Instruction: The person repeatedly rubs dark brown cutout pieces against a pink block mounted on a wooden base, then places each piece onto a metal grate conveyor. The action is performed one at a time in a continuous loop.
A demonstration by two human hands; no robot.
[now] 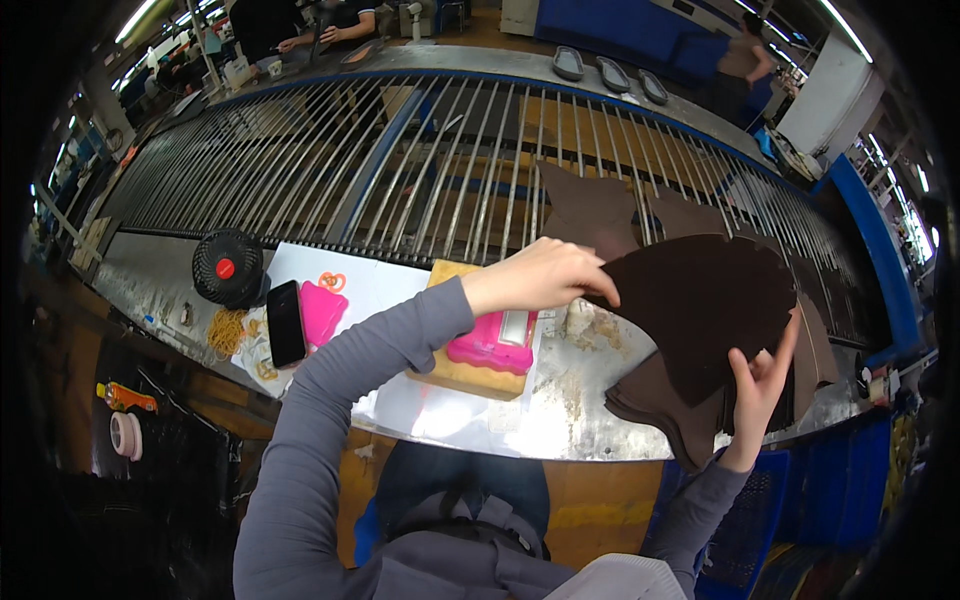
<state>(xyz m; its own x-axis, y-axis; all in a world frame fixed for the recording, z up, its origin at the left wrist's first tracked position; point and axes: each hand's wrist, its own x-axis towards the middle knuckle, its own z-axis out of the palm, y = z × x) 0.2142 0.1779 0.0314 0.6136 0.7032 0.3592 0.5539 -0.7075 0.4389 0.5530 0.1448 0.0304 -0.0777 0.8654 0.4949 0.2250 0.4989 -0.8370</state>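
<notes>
Gripping dark leather piece [700, 305] (both edges)

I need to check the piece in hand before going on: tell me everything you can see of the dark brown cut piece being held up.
The dark brown cut piece is a flat, thin sheet, matte like suede or felt, with a curved edge and a stepped outline at its right. It is held tilted above the stack of similar brown pieces. The left hand pinches its left tip; the right hand supports its lower right edge.

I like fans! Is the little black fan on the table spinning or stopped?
Cannot tell. The small black fan stands upright on the metal table, but its blades are hidden behind the dark grille.
</notes>
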